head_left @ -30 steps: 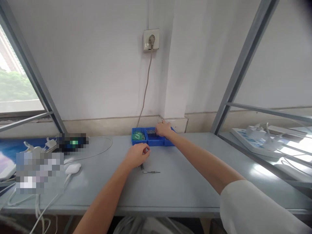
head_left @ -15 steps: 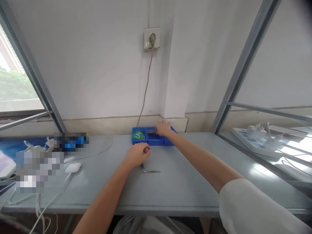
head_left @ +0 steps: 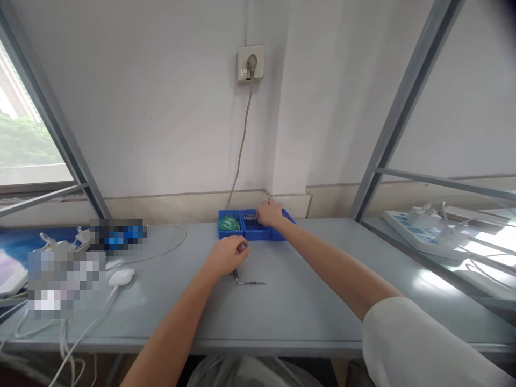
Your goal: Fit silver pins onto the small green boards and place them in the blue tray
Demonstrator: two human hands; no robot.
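Observation:
Three blue bins stand side by side near the wall. Green circuit boards [head_left: 229, 223] lie in the left bin [head_left: 230, 235]. The middle bin [head_left: 258, 235] holds small dark metallic parts [head_left: 250, 217]. My right hand [head_left: 270, 213] reaches over the middle and right bins [head_left: 282, 235], its fingertips hidden. In front of the left bin, my left hand [head_left: 229, 255] hovers over the desk with thumb and finger curled together; whatever they hold is too small to make out. A thin metal screwdriver-like tool [head_left: 251, 283] lies just in front of it, beside a short dark piece [head_left: 235, 274].
White cables and a white adapter [head_left: 121, 277] lie on the desk [head_left: 306, 317] at the left. A power cord [head_left: 242, 145] hangs from the wall socket [head_left: 250, 63] behind the bins. Grey metal posts [head_left: 403, 107] rise at both sides.

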